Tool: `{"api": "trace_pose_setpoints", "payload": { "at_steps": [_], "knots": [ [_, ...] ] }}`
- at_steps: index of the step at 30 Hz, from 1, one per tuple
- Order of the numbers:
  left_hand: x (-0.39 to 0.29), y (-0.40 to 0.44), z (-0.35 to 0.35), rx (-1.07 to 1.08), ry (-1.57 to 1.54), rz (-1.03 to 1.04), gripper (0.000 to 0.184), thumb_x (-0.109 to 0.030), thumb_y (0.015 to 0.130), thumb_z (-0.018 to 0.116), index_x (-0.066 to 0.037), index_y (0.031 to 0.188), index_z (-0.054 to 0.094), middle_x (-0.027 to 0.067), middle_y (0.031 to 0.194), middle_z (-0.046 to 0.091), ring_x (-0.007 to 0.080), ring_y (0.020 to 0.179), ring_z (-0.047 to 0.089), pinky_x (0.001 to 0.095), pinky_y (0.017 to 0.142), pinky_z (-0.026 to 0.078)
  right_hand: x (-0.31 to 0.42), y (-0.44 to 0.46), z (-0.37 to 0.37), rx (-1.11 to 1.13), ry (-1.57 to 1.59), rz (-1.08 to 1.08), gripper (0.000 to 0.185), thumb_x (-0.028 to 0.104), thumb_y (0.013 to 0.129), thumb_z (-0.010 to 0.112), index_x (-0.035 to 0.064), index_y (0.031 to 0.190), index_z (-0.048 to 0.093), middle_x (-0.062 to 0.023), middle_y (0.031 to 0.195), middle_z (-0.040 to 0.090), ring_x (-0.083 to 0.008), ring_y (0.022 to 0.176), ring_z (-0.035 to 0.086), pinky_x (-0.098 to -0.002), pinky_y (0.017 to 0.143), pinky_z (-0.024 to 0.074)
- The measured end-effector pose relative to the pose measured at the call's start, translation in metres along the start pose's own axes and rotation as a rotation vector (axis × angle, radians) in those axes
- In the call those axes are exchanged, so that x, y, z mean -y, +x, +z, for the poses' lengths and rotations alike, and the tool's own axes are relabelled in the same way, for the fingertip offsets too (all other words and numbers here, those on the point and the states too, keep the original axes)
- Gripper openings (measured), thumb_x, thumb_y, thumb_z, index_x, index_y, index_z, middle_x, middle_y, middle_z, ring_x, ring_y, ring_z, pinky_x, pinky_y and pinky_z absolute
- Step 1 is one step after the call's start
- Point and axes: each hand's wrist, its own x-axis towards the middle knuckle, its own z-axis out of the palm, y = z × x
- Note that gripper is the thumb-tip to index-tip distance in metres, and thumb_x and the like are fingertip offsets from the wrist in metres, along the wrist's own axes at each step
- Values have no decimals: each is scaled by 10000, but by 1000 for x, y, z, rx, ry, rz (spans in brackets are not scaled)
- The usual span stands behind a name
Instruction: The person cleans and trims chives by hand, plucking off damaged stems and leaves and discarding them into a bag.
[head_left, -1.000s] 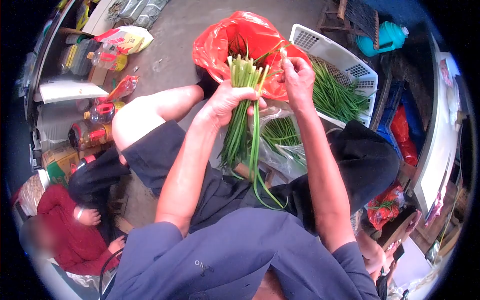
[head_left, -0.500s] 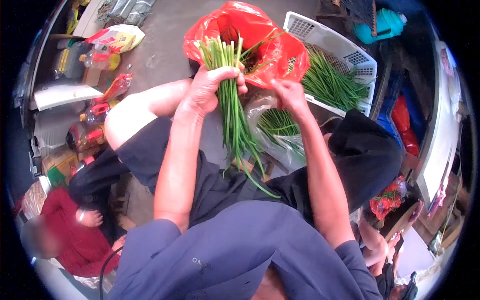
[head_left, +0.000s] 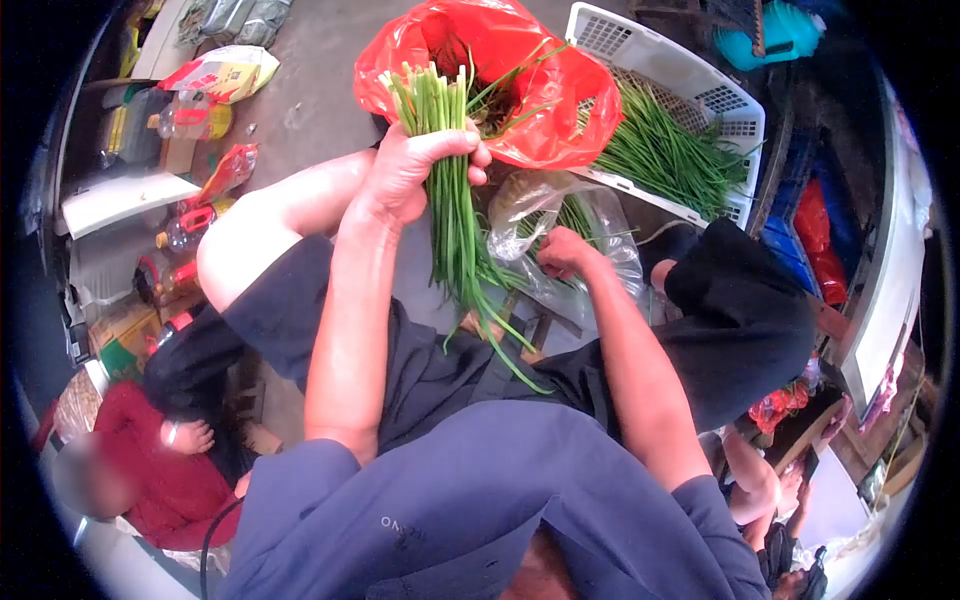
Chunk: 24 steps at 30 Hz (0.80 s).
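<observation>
My left hand (head_left: 415,170) is closed round a bunch of green chives (head_left: 455,215), pale cut ends up and leaf tips hanging down over my lap. Just beyond it, an open red plastic bag (head_left: 570,125) has some stalks in its mouth. My right hand (head_left: 568,252) is at a clear plastic bag (head_left: 625,255) that contains more chives. Its fingers are curled together, and whatever is in them is hidden.
A white plastic crate (head_left: 745,105) with loose chives stands at the upper right. Bottles of liquid (head_left: 195,118) and packets line the left side. Another person in a red sleeve (head_left: 180,490) sits at lower left; someone else's limbs (head_left: 750,475) show at lower right.
My right hand has left the red bag's edge and come down toward me to the clear bag, whose mouth has shifted. My left hand still grips the chives.
</observation>
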Motion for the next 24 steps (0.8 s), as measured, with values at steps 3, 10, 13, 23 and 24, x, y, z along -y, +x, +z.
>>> {"api": "trace_pose_setpoints", "payload": {
  "at_steps": [3,10,13,23,24],
  "knots": [
    [-3,-1,2,3,41,-21,187,-84,796,666,-4,941,580,109,767,646,179,613,626,286,586,524,2,15,12,-108,-117,-144,197,204,726,627,12,726,667,-118,633,645,-209,548,628,-349,546,511],
    [-2,-2,8,9,123,-49,183,-101,791,670,6,914,587,104,744,640,160,588,612,275,561,512,24,35,36,-626,-24,-324,279,309,748,626,73,876,703,-202,900,668,-377,847,646,-466,750,515],
    [1,1,7,20,151,-39,184,-107,788,672,5,907,588,103,745,641,159,587,611,273,559,511,18,42,50,-692,-254,-319,235,271,756,589,66,808,690,-197,839,666,-374,790,653,-478,693,519],
    [4,1,9,38,130,-34,155,-83,785,665,7,888,593,102,736,638,157,590,615,263,553,516,0,39,32,-626,-189,-245,288,346,763,601,75,830,672,-176,775,667,-351,741,649,-439,670,513],
    [4,1,10,52,146,-24,170,-97,787,667,3,895,583,100,744,636,156,597,608,266,563,507,-9,39,23,-541,-190,-267,268,335,738,642,83,820,682,-160,775,671,-331,730,649,-421,680,514]
  ]
}}
